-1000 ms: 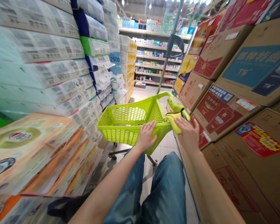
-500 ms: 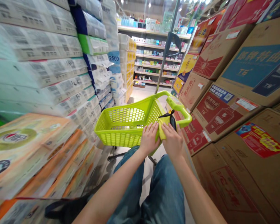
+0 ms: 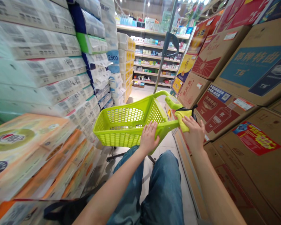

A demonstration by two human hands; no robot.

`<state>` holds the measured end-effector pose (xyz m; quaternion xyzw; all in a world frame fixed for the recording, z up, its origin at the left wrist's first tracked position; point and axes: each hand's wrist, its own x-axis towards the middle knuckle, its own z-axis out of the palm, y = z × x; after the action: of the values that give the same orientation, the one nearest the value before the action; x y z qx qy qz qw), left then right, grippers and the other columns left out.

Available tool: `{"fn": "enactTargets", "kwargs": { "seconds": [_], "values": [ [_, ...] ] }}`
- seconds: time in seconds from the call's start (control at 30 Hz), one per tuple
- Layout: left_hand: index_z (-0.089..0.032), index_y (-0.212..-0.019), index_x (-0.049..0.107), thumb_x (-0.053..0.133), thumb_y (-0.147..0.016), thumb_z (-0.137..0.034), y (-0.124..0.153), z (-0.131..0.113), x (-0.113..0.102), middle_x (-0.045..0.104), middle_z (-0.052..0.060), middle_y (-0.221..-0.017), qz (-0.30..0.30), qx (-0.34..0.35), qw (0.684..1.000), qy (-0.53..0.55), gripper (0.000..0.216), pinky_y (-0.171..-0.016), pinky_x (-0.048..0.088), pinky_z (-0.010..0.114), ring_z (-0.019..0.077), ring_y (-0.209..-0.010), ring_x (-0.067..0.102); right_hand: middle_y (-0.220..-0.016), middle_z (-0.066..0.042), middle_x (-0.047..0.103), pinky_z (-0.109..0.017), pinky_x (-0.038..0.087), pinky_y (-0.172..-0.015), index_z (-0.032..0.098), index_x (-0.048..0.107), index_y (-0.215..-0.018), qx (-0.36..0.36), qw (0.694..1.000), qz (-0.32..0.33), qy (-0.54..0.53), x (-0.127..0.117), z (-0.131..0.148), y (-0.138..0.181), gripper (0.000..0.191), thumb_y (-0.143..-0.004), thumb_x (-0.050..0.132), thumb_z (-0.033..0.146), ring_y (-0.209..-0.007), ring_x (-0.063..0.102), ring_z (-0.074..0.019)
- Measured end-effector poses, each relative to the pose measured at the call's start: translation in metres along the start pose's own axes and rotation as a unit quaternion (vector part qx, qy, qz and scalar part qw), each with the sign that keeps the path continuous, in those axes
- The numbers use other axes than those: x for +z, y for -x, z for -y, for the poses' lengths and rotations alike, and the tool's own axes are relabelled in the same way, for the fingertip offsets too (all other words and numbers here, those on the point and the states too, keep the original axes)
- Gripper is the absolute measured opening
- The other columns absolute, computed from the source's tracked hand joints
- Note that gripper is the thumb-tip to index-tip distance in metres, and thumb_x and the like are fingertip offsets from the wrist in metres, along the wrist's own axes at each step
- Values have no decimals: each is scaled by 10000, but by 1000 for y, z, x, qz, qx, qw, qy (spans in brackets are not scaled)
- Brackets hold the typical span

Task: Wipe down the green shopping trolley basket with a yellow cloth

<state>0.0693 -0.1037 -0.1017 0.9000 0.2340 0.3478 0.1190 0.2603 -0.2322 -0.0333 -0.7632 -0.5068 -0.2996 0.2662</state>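
A lime-green shopping cart (image 3: 118, 139) stands sideways in front of my knees, its basket holding nothing that I can make out. My left hand (image 3: 149, 136) lies on the cart's near side rim, fingers stretched out flat and thumb apart. In my right hand (image 3: 194, 129) is a yellow cloth with a black edge (image 3: 184, 118), pressed on the cart's handle arm near the right corner of the push bar (image 3: 173, 102). The cloth covers part of the handle, and some of my right fingertips are hidden in its folds.
Wrapped paper packs (image 3: 49, 43) are stacked high on the left, above orange-and-white packs (image 3: 25, 147). Cardboard cartons (image 3: 248, 134) form a wall on the right. Ahead stand a metal pole (image 3: 162, 62) and shelves of small goods (image 3: 152, 65).
My right hand has moved right with the yellow cloth, from beside my left hand to the handle's outer end. My left hand stays on the rim.
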Motion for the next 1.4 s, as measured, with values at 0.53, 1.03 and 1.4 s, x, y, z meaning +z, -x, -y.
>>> {"fn": "enactTargets", "kwargs": {
  "seconds": [0.53,1.03,1.4],
  "values": [
    [-77,-1556,139,498,-831,-178,6,11,1,222,128,-1636,23,26,998,-50,815,-1244,206,420,227,-1527,150,-1403,5,599,-506,224,-1196,285,614,-1295,-124,988,94,-17,4,34,6,588,-786,476,25,-1353,512,-224],
    [-80,-1558,115,509,-832,-221,9,11,2,232,152,-1629,12,28,999,-43,837,-1236,218,449,249,-1525,154,-1376,-43,622,-436,321,-1122,211,634,-1273,-97,990,97,-22,29,107,18,532,-797,485,25,-1318,542,-244],
    [-86,-1551,146,521,-845,-228,9,10,8,268,154,-1616,6,18,999,-49,812,-1238,213,442,240,-1521,175,-1347,-37,649,-435,327,-1046,253,665,-1209,7,999,37,24,-1,-5,-15,507,-764,497,76,-1284,565,-218]
  ]
}}
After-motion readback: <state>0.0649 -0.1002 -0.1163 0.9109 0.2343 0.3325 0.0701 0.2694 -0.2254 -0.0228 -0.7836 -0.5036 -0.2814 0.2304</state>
